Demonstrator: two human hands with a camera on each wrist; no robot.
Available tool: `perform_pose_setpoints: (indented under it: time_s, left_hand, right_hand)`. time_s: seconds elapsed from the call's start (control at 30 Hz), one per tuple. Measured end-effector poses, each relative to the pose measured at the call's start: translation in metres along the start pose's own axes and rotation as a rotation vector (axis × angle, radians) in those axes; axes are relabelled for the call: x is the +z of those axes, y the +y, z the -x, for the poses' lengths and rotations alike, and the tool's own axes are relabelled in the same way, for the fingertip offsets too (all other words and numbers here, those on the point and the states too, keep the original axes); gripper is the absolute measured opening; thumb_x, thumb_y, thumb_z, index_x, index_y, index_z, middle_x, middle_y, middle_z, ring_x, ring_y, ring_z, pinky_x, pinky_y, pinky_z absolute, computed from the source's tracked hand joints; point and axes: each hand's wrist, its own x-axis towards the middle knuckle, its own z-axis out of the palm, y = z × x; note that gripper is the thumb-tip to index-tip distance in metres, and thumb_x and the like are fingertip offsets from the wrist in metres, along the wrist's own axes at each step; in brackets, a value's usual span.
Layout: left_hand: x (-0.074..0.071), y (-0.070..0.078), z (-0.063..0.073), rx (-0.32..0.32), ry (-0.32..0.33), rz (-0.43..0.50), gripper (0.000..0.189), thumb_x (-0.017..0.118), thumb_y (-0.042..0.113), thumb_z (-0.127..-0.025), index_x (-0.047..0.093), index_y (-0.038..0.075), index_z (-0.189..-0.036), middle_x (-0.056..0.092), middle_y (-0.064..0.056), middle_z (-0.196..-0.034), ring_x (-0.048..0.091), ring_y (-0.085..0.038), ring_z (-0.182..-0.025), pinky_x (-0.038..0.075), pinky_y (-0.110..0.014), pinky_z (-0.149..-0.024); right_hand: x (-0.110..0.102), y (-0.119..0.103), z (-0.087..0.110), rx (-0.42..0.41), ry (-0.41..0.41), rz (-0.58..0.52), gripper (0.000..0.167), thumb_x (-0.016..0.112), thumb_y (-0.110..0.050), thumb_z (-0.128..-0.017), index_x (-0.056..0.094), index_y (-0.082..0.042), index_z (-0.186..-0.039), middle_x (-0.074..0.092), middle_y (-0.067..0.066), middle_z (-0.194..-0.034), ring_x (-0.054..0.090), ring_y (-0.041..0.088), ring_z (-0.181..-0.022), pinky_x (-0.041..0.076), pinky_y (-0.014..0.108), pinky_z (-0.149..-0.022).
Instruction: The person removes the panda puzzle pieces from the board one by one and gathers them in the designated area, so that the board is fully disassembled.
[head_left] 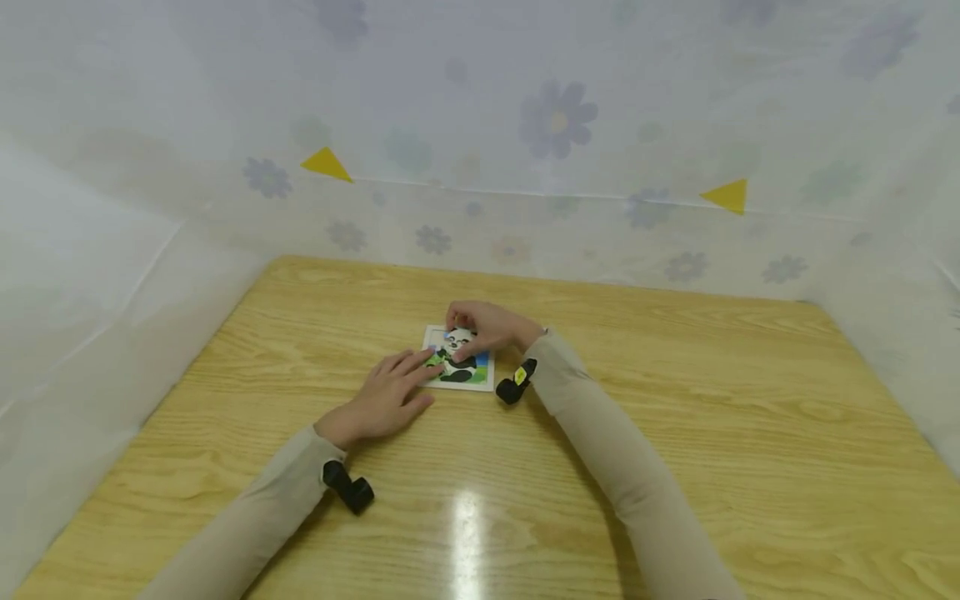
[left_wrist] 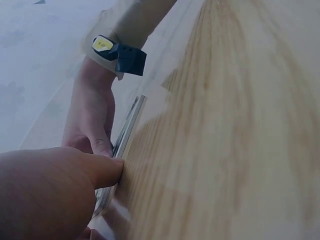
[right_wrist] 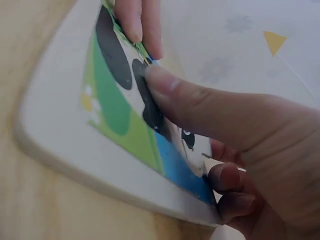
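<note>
A panda puzzle [head_left: 461, 375] lies on the wooden table, its green and blue picture set in a white frame [right_wrist: 65, 125]. From the left, my left hand [head_left: 386, 396] reaches onto it with fingers extended, the fingertips resting on the picture's left part. My right hand [head_left: 491, 325] arches over the far right side. In the right wrist view its thumb [right_wrist: 172, 92] presses on the panda's dark arm, while the other fingers curl at the top of the panda's head [right_wrist: 192, 145]. What lies under those curled fingers is partly hidden.
Wooden table [head_left: 675, 433] surrounds the puzzle. White flowered sheeting [head_left: 465, 108] hangs behind and at both sides, with two yellow triangles [head_left: 727, 197] on the back sheet. Black wrist cameras [head_left: 352, 489] are strapped over both beige sleeves [head_left: 622, 467].
</note>
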Motion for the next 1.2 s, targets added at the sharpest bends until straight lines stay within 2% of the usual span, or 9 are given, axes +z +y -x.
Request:
perform_pose_setpoints:
  time_s: [0.2, 0.3, 0.43, 0.6, 0.7, 0.9, 1.03, 1.2]
  left_hand:
    - [-0.002, -0.001, 0.001, 0.001, -0.004, -0.01, 0.047, 0.052, 0.024, -0.099, 0.046, 0.011, -0.144, 0.028, -0.014, -0.157, 0.023, -0.046, -0.141, 0.019, -0.066, -0.11]
    - [-0.002, -0.001, 0.001, 0.001, -0.005, -0.015, 0.047, 0.052, 0.025, -0.099, 0.046, 0.011, -0.144, 0.028, -0.014, -0.157, 0.024, -0.046, -0.141, 0.019, -0.066, -0.11]
    - [-0.001, -0.002, 0.001, 0.004, -0.007, -0.017, 0.048, 0.052, 0.026, -0.099, 0.046, 0.012, -0.144, 0.029, -0.014, -0.157, 0.024, -0.046, -0.14, 0.02, -0.065, -0.11]
    - [-0.001, 0.0, 0.001, 0.0, -0.017, -0.006, 0.048, 0.051, 0.028, -0.099, 0.045, 0.013, -0.145, 0.028, -0.013, -0.157, 0.023, -0.044, -0.142, 0.019, -0.065, -0.111]
    - [0.0, 0.001, 0.001, -0.003, -0.02, -0.005, 0.048, 0.051, 0.027, -0.1, 0.045, 0.012, -0.145, 0.027, -0.013, -0.157, 0.023, -0.044, -0.142, 0.019, -0.065, -0.111]
    - [-0.001, 0.002, 0.001, -0.023, -0.02, -0.003, 0.048, 0.051, 0.028, -0.099, 0.045, 0.013, -0.145, 0.027, -0.012, -0.158, 0.022, -0.043, -0.142, 0.018, -0.064, -0.112]
    - [-0.001, 0.002, 0.002, -0.03, -0.018, -0.011, 0.048, 0.051, 0.029, -0.099, 0.045, 0.014, -0.145, 0.027, -0.012, -0.158, 0.022, -0.043, -0.143, 0.018, -0.063, -0.112]
    - [-0.002, 0.002, 0.002, -0.019, -0.016, -0.017, 0.049, 0.051, 0.03, -0.099, 0.045, 0.014, -0.145, 0.027, -0.011, -0.158, 0.023, -0.043, -0.142, 0.018, -0.063, -0.113]
  right_hand:
    - [0.008, 0.003, 0.008, 0.041, 0.113, -0.046, 0.059, 0.081, -0.024, -0.078, 0.052, -0.007, -0.127, 0.058, 0.008, -0.104, 0.047, 0.015, -0.073, 0.042, 0.026, -0.07]
    - [0.011, 0.003, 0.012, 0.03, 0.159, -0.071, 0.048, 0.077, -0.02, -0.083, 0.058, -0.004, -0.125, 0.059, 0.008, -0.1, 0.047, 0.013, -0.066, 0.045, 0.027, -0.068]
    - [0.014, 0.004, 0.016, -0.002, 0.194, -0.062, 0.032, 0.068, -0.013, -0.09, 0.062, -0.006, -0.12, 0.059, 0.008, -0.094, 0.046, 0.012, -0.061, 0.047, 0.029, -0.075]
    - [0.018, 0.002, 0.019, -0.016, 0.206, -0.025, 0.029, 0.063, -0.012, -0.094, 0.062, -0.009, -0.123, 0.061, 0.008, -0.102, 0.046, 0.012, -0.063, 0.045, 0.028, -0.069]
    - [0.021, 0.001, 0.022, 0.004, 0.229, -0.019, 0.032, 0.06, -0.015, -0.095, 0.06, -0.009, -0.127, 0.063, 0.007, -0.099, 0.046, 0.012, -0.064, 0.042, 0.025, -0.063]
    - [0.025, 0.002, 0.027, -0.012, 0.398, -0.071, 0.031, 0.062, -0.014, -0.094, 0.055, -0.002, -0.122, 0.056, 0.004, -0.078, 0.045, 0.012, -0.059, 0.038, 0.023, -0.057]
    - [0.027, 0.005, 0.035, -0.029, 0.501, -0.085, 0.022, 0.064, -0.014, -0.093, 0.058, -0.005, -0.112, 0.055, 0.003, -0.077, 0.044, 0.012, -0.059, 0.037, 0.022, -0.056]
    - [0.025, 0.013, 0.056, -0.008, 0.594, -0.092, 0.018, 0.066, -0.013, -0.092, 0.061, -0.007, -0.108, 0.055, 0.003, -0.076, 0.043, 0.012, -0.059, 0.038, 0.024, -0.056]
